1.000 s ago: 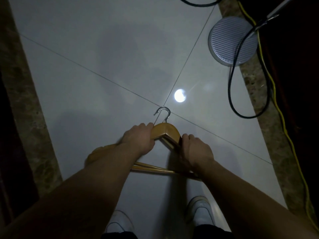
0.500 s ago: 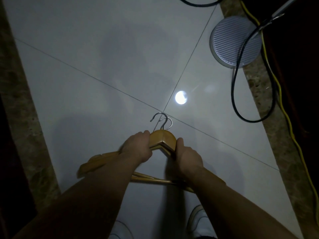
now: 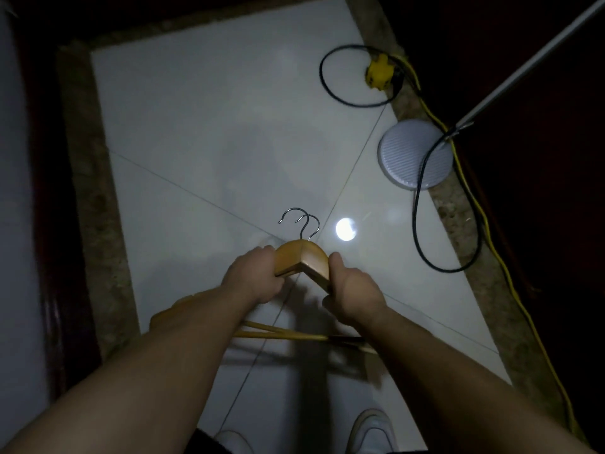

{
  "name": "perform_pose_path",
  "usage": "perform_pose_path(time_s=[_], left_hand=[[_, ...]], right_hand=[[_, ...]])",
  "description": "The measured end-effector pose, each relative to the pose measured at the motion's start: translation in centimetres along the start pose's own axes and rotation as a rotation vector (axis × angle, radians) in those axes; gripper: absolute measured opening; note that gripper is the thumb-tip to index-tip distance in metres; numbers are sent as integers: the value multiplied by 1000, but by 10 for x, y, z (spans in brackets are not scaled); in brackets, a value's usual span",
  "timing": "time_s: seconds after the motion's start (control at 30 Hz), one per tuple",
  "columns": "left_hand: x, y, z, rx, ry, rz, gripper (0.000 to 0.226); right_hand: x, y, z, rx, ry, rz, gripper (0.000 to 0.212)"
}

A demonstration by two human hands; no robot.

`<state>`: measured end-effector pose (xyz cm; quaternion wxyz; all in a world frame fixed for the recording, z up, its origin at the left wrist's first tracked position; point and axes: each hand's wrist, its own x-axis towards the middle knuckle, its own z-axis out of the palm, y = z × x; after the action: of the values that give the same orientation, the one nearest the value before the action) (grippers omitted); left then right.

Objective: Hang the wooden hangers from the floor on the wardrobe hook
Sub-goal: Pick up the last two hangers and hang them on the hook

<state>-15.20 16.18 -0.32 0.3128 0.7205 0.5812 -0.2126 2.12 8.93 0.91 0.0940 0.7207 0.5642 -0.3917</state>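
I hold a stack of wooden hangers (image 3: 301, 258) above the white tiled floor (image 3: 212, 142). Two steel hooks (image 3: 302, 224) stick up from the top, pointing away from me. My left hand (image 3: 253, 278) grips the left shoulder of the hangers. My right hand (image 3: 352, 290) grips the right shoulder. The bottom bars (image 3: 281, 334) show between my forearms. The lower ends of the hangers are hidden behind my arms. No wardrobe hook is in view.
A round white ribbed disc (image 3: 412, 155) lies at the right floor edge. A black cable (image 3: 419, 204) loops across it, and a yellow cable (image 3: 491, 244) with a yellow plug (image 3: 379, 73) runs along the right. A grey pole (image 3: 530, 60) slants at top right. My shoes (image 3: 370, 430) are below.
Both hands have lifted the hangers off the floor and higher. The view has tilted up and shows more of the floor and the yellow plug.
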Motion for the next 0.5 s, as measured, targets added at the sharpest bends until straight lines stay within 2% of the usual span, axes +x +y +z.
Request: perform_pose_path(time_s=[0.3,0.5], left_hand=[[-109,41,-168,-42,200,-11,39],[-206,74,-270,-66,244,-26,40]], right_hand=[[-94,-65,-163,-50,115,-72,47],[-184,-105,-259,-29,190,-79,43]])
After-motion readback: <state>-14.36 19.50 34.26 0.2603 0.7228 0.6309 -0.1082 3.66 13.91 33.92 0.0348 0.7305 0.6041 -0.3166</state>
